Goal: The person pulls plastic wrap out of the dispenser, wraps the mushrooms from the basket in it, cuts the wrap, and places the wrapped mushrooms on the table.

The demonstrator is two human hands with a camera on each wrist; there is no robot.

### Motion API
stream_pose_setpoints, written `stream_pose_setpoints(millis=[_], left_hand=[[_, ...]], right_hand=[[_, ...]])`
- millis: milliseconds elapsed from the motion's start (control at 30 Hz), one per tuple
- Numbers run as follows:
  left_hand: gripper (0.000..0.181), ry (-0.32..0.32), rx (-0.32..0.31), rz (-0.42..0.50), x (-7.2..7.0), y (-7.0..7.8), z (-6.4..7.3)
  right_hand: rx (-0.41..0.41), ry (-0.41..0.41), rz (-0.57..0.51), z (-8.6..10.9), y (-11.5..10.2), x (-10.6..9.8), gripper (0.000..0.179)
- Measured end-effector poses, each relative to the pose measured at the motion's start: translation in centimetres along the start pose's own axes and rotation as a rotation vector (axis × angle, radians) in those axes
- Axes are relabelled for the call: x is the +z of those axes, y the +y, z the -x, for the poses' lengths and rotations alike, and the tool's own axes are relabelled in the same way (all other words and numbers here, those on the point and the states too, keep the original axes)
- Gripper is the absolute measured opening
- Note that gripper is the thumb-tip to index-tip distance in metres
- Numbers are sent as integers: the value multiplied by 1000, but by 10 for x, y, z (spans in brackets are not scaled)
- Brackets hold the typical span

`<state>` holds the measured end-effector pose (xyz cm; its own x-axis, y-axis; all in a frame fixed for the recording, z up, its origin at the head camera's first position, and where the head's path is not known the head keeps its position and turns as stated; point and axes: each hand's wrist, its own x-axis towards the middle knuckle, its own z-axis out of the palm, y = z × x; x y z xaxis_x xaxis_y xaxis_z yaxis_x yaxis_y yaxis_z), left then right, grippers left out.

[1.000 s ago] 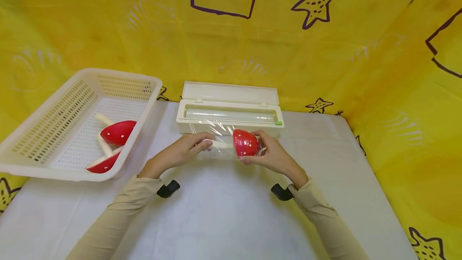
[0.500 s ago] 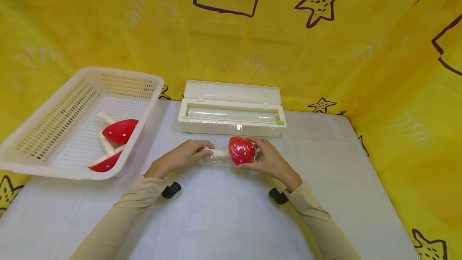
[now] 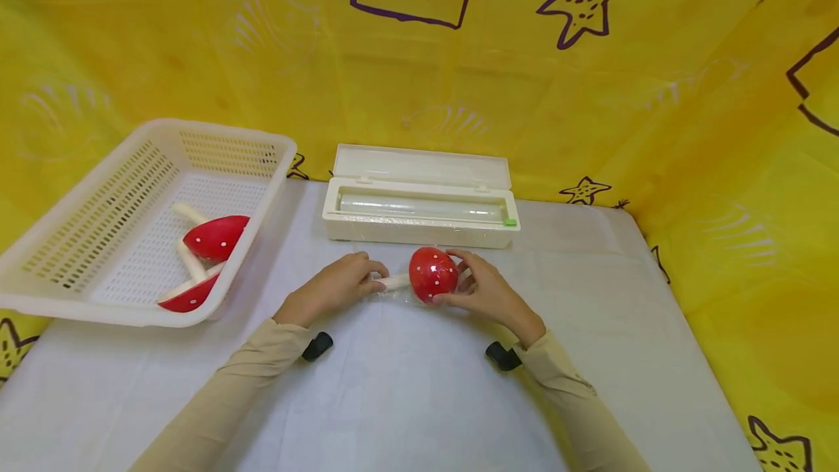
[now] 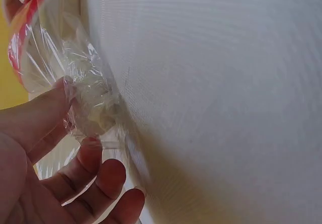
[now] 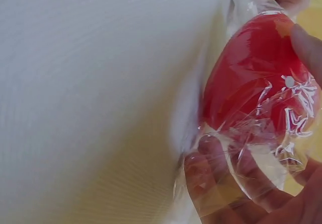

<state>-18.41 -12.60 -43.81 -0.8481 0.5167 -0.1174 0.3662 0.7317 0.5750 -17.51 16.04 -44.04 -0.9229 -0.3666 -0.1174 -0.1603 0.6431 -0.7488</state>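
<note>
A red toy mushroom (image 3: 432, 275) with white dots and a pale stem lies on its side, close over the white table in front of the box. Clear cling film (image 4: 90, 83) is wrapped round it, bunched and wrinkled at the stem end. My left hand (image 3: 337, 286) pinches that filmed end between thumb and forefinger, its other fingers loosely bent. Round the cap, my right hand (image 3: 488, 293) holds on with the thumb on the near side and fingers behind. In the right wrist view loose film (image 5: 241, 148) spreads over those fingers.
Behind the hands stands a cream cling film box (image 3: 419, 230), lid raised, with a film roll (image 3: 419, 207) inside and a green slider (image 3: 510, 223) at its right end. At left, a white plastic basket (image 3: 147, 317) contains more red mushrooms (image 3: 216, 237). Yellow patterned cloth (image 3: 419, 79) hangs behind.
Both hands have brought the mushroom down and nearer, away from the box. Film that stretched up in front of the box now lies around the mushroom. The cap has turned slightly.
</note>
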Motion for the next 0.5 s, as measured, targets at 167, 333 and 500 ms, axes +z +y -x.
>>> stream_pose_setpoints(millis=[167, 333, 500], left_hand=[[32, 3, -15, -5, -3, 3, 1], [34, -5, -18, -10, -9, 7, -2], [34, 1, 6, -22, -19, 17, -6]], right_hand=[[17, 10, -6, 2, -1, -4, 91], [6, 30, -26, 4, 1, -14, 86], [5, 61, -11, 6, 4, -26, 81]])
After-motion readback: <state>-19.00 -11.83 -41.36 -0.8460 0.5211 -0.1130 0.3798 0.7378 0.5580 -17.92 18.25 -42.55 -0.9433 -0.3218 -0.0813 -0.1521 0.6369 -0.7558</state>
